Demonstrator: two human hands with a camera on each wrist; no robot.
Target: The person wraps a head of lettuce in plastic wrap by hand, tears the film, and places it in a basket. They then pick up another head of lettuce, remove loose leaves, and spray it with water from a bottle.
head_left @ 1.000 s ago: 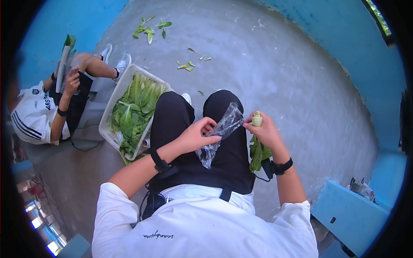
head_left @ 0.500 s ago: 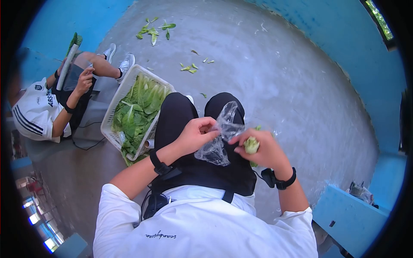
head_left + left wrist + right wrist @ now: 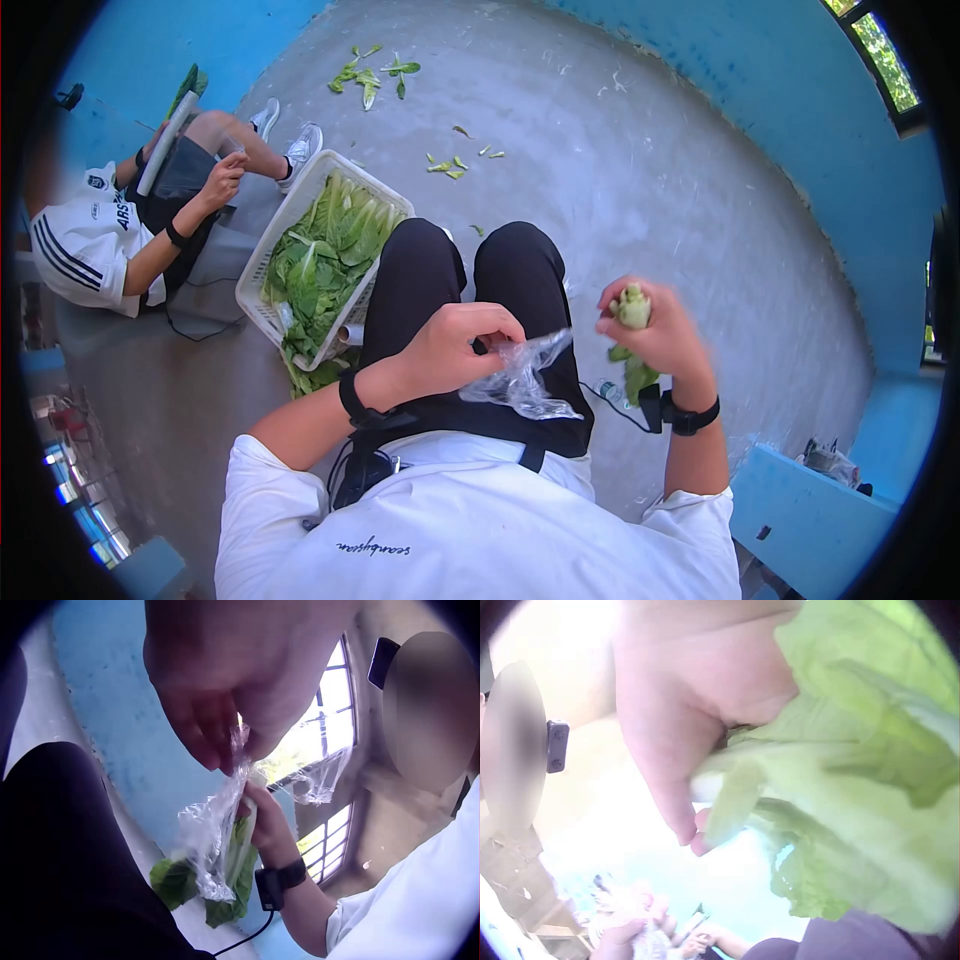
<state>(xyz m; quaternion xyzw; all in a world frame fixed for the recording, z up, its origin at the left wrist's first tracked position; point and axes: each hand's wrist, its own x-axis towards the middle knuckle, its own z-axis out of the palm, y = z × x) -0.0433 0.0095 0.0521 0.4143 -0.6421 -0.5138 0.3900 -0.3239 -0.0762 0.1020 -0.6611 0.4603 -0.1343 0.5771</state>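
A crumpled clear plastic bag hangs over the lap, its edge pinched between thumb and fingers of my left hand. In the left wrist view the bag dangles below the fingertips of my left hand. My right hand grips a leafy green vegetable by its pale stem end, apart from the bag, the leaves hanging below. Its broad leaves fill much of the right wrist view, beside my right hand.
A white crate of leafy greens stands left of my knees, with a plastic-film roll beside it. Another person sits at the left. Loose leaves lie on the floor, and a blue bench stands at the lower right.
My right hand, briefly near the bag, has moved away to the right with the vegetable. My left hand has lowered slightly, and the bag hangs from it alone.
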